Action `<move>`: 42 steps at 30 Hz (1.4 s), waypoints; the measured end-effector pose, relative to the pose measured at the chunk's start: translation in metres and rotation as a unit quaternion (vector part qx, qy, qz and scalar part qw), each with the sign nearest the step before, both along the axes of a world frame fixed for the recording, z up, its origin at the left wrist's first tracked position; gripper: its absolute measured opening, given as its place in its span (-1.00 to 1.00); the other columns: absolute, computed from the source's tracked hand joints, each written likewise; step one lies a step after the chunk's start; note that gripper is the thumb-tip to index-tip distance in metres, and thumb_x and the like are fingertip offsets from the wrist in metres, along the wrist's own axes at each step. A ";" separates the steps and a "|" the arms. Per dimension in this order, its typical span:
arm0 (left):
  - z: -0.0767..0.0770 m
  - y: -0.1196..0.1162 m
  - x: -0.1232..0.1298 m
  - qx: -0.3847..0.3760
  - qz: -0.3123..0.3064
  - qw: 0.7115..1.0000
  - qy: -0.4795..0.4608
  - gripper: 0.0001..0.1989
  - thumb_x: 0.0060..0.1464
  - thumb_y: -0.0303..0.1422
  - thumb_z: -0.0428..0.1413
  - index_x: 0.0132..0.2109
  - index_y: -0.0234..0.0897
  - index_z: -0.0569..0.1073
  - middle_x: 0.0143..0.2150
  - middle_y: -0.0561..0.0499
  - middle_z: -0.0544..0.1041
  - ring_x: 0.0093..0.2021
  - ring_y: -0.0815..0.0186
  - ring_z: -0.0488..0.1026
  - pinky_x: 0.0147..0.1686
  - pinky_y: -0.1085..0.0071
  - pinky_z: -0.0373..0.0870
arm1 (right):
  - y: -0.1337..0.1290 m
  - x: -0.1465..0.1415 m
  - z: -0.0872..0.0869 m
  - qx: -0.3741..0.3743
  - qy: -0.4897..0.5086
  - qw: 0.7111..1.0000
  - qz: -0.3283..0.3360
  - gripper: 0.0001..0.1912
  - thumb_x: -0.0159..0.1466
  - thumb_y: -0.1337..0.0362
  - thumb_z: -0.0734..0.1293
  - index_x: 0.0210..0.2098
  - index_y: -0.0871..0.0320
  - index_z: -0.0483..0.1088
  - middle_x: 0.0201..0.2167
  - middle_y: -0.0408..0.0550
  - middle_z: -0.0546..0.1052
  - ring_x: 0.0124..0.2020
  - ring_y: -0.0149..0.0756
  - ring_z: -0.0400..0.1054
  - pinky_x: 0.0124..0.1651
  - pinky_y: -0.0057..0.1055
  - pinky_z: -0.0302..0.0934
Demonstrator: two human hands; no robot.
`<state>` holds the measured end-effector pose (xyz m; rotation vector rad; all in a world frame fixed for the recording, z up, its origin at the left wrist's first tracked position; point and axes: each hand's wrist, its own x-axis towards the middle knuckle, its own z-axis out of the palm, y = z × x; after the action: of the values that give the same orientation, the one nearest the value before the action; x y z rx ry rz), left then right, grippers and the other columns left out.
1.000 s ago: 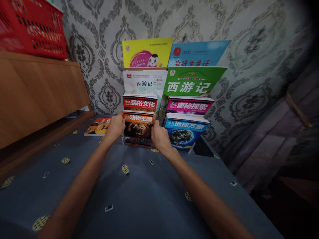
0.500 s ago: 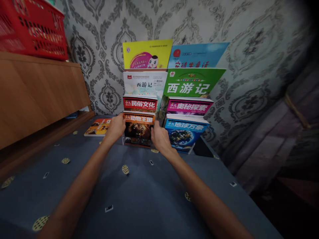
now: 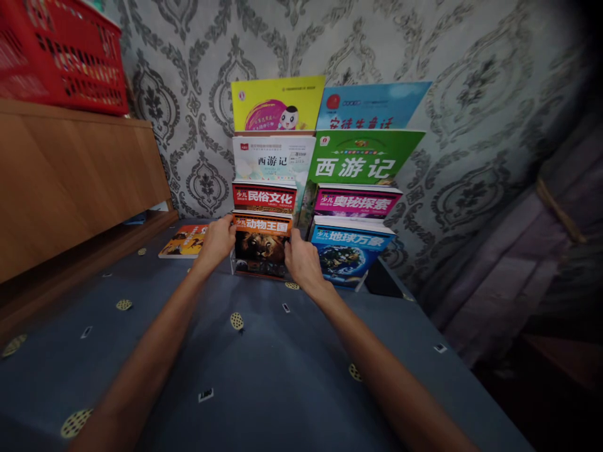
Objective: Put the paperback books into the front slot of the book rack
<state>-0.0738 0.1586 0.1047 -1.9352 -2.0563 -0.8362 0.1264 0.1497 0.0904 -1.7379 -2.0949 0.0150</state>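
Note:
My left hand [image 3: 217, 242] and my right hand [image 3: 301, 260] grip the left and right edges of a paperback with a lion cover [image 3: 260, 252]. It stands in the lowest tier of a clear acrylic book rack [image 3: 232, 265]. A red-covered book [image 3: 264, 197] stands directly behind it. To the right of my right hand is a blue globe-cover book [image 3: 345, 256], with a pink-titled book [image 3: 357, 202] behind. Higher tiers hold a white book [image 3: 273, 161], a green book [image 3: 365, 157], a yellow book [image 3: 277, 103] and a blue book [image 3: 372, 103].
A flat orange book [image 3: 183, 242] lies left of the rack on a blue-grey dotted cloth [image 3: 264, 370]. A wooden cabinet [image 3: 61, 182] with a red plastic basket [image 3: 61, 59] on top stands left. Damask wallpaper [image 3: 475, 107] backs the rack; a purple curtain [image 3: 504, 276] hangs right.
The view has shifted very slightly. Both hands stay on the lion-cover book, and the book has not visibly moved in the rack.

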 end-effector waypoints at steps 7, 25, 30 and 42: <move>0.001 0.001 -0.002 -0.002 -0.007 1.000 0.001 -0.75 0.25 -0.45 0.00 -0.05 -0.32 0.55 -0.08 -0.20 0.64 -0.03 0.05 0.56 -0.05 0.29 0.39 | -0.002 -0.003 0.001 -0.010 -0.009 1.000 -0.001 -0.65 0.46 0.37 0.06 0.19 0.32 0.19 -0.14 0.28 0.63 -0.10 0.01 0.56 -0.09 -0.26 0.31; 0.001 0.001 -0.003 -0.011 -0.008 1.000 0.004 -0.73 0.26 -0.46 -0.03 -0.04 -0.31 0.54 -0.08 -0.20 0.64 -0.05 0.07 0.56 -0.06 0.30 0.37 | -0.007 -0.007 0.002 -0.005 -0.013 1.000 -0.012 -0.67 0.47 0.33 0.07 0.16 0.32 0.20 -0.14 0.31 0.62 -0.11 0.02 0.57 -0.10 -0.26 0.32; 0.002 0.000 -0.003 -0.013 -0.009 1.000 0.005 -0.73 0.26 -0.45 -0.03 -0.05 -0.29 0.54 -0.08 -0.18 0.64 -0.05 0.08 0.56 -0.07 0.31 0.37 | -0.008 -0.006 0.001 0.000 -0.014 1.000 -0.011 -0.66 0.47 0.31 0.08 0.17 0.32 0.19 -0.15 0.28 0.63 -0.11 0.02 0.57 -0.11 -0.27 0.31; 0.002 0.000 -0.003 -0.021 -0.011 1.000 0.007 -0.74 0.25 -0.47 -0.02 -0.05 -0.33 0.54 -0.10 -0.19 0.64 -0.07 0.10 0.57 -0.10 0.34 0.37 | -0.008 -0.006 0.001 0.002 -0.020 1.000 -0.014 -0.67 0.47 0.31 0.09 0.16 0.31 0.19 -0.15 0.28 0.63 -0.11 0.02 0.57 -0.13 -0.27 0.31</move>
<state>-0.0766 0.1589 0.1069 -1.9824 -2.0639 -0.7874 0.1200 0.1422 0.0915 -1.7799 -2.0979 -0.0320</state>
